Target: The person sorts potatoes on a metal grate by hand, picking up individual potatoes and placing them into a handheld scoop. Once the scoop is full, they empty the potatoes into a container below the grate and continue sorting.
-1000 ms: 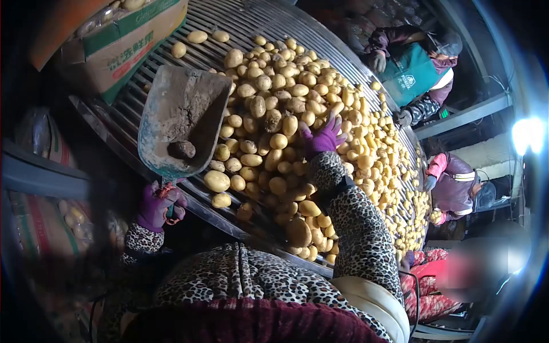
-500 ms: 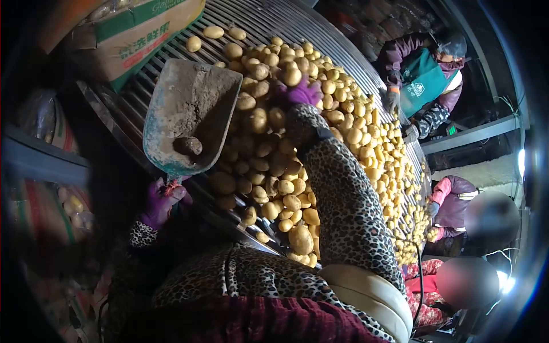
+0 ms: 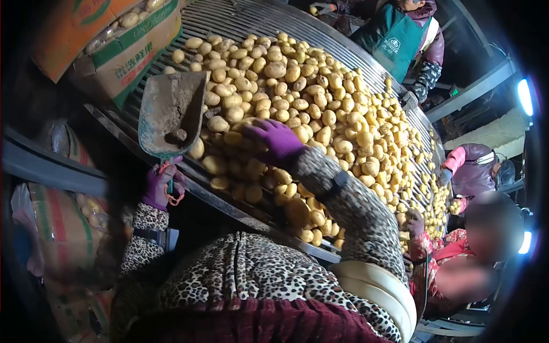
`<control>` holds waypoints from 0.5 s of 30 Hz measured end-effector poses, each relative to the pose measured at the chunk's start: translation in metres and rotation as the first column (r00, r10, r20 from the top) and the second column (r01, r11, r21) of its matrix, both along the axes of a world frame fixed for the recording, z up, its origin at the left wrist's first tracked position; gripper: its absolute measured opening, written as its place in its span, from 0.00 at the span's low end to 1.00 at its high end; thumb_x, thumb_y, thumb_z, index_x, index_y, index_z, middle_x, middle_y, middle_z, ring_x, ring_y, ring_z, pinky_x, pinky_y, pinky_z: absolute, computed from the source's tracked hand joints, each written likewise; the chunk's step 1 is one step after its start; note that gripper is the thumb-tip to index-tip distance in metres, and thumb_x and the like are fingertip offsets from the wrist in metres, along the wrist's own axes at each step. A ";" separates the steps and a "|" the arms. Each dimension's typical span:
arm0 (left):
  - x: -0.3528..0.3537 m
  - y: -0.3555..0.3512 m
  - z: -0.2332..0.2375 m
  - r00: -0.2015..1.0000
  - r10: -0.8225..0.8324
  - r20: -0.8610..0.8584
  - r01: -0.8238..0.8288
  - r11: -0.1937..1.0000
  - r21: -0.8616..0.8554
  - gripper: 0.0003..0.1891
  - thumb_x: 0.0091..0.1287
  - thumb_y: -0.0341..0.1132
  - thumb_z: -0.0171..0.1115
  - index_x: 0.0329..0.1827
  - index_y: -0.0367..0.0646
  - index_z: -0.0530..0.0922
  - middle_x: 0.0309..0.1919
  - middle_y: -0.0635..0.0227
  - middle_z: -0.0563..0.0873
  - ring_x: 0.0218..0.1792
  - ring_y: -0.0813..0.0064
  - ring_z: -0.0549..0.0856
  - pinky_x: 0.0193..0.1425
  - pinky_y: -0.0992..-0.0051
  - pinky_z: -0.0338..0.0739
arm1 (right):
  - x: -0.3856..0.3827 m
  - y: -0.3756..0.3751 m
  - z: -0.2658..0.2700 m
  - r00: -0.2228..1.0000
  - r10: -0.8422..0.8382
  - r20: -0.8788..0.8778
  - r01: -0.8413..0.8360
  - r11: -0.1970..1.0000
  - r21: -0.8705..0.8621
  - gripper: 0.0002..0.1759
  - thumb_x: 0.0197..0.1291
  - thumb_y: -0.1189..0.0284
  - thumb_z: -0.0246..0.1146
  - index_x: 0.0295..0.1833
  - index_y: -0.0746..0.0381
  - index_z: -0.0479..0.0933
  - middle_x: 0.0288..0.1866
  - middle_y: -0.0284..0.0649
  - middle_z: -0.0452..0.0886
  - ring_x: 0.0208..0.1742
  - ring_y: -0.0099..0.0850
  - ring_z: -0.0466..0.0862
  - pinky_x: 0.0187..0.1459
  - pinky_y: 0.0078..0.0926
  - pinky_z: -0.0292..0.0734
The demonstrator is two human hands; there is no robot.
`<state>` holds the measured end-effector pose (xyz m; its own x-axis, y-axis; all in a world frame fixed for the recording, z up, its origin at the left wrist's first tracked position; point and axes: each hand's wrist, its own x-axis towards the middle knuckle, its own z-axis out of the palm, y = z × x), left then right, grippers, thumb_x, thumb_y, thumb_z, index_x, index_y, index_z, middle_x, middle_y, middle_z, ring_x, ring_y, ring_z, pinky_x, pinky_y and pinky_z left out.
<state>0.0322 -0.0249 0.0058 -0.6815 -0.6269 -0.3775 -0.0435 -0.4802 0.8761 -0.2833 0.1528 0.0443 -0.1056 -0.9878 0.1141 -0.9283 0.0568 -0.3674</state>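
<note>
My left hand (image 3: 162,186), in a purple glove, is closed around the handle of a worn metal scoop (image 3: 166,114). The scoop rests over the near edge of the slatted conveyor and holds dirt and one dark lump. My right hand (image 3: 277,140), also gloved in purple, is spread over the pile of potatoes (image 3: 337,126), palm down, its fingers apart and touching or just above the potatoes. Potatoes of many sizes surround it, and a large one (image 3: 297,212) lies near the belt's front edge.
Cartons of potatoes (image 3: 131,54) stand at the upper left. A co-worker in a green apron (image 3: 392,43) is across the conveyor (image 3: 229,16). Two more people (image 3: 474,171) work at the right. Metal beams (image 3: 54,166) and bagged potatoes lie at left.
My right hand has moved down and left across the potatoes, its fingers spread. The scoop appears slightly further left, and the whole view has shifted. One co-worker's gloved hand now shows over the belt.
</note>
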 end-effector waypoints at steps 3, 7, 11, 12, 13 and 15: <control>-0.001 0.002 0.004 1.000 -0.009 0.017 0.010 0.999 -0.032 0.20 0.73 0.37 0.59 0.64 0.37 0.76 0.27 0.63 0.84 0.17 0.75 0.82 0.22 0.77 0.79 | -0.010 0.091 0.005 0.980 -0.080 -0.184 0.082 0.997 0.007 0.35 0.55 0.52 0.67 0.70 0.45 0.70 0.69 0.44 0.71 0.68 0.50 0.71 0.65 0.55 0.68; -0.002 0.003 0.005 1.000 -0.011 0.018 0.011 0.999 -0.041 0.21 0.72 0.39 0.61 0.64 0.37 0.76 0.27 0.65 0.83 0.16 0.78 0.81 0.22 0.79 0.78 | -0.035 0.180 -0.012 0.828 -0.426 -0.364 0.485 0.870 0.087 0.40 0.56 0.54 0.68 0.75 0.44 0.65 0.74 0.46 0.66 0.73 0.53 0.67 0.70 0.56 0.63; 0.001 0.002 0.000 1.000 -0.003 0.021 0.004 0.998 -0.062 0.23 0.72 0.40 0.61 0.65 0.37 0.76 0.28 0.66 0.83 0.17 0.79 0.80 0.23 0.80 0.77 | -0.057 0.208 -0.030 0.771 -0.514 -0.377 0.559 0.829 0.014 0.43 0.55 0.54 0.67 0.77 0.45 0.61 0.76 0.44 0.64 0.75 0.55 0.62 0.73 0.53 0.59; 0.000 0.003 -0.001 1.000 -0.001 0.012 0.002 0.998 -0.062 0.23 0.72 0.40 0.61 0.65 0.37 0.75 0.28 0.67 0.83 0.17 0.79 0.80 0.23 0.80 0.77 | -0.052 0.203 -0.025 0.739 -0.537 -0.408 0.594 0.804 0.019 0.42 0.56 0.55 0.67 0.77 0.45 0.61 0.76 0.44 0.64 0.75 0.55 0.63 0.73 0.53 0.59; -0.001 0.003 -0.001 1.000 0.005 0.005 -0.005 0.998 -0.063 0.23 0.72 0.40 0.61 0.65 0.37 0.75 0.28 0.67 0.83 0.17 0.79 0.80 0.23 0.80 0.77 | -0.052 0.198 -0.026 0.736 -0.528 -0.424 0.579 0.816 -0.012 0.42 0.56 0.56 0.66 0.77 0.45 0.62 0.76 0.44 0.64 0.75 0.55 0.63 0.72 0.54 0.60; 0.000 0.003 0.001 0.999 0.020 0.033 -0.017 0.997 -0.077 0.24 0.72 0.41 0.61 0.66 0.37 0.75 0.28 0.68 0.83 0.17 0.79 0.80 0.23 0.79 0.77 | -0.056 0.189 -0.028 0.727 -0.511 -0.460 0.542 0.837 -0.072 0.41 0.57 0.57 0.66 0.77 0.45 0.62 0.76 0.44 0.64 0.74 0.56 0.64 0.71 0.54 0.61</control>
<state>0.0317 -0.0215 0.0065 -0.6573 -0.6672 -0.3505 -0.0651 -0.4131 0.9084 -0.3392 0.3416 0.0165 -0.5643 -0.7954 0.2211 -0.7988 0.5937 0.0974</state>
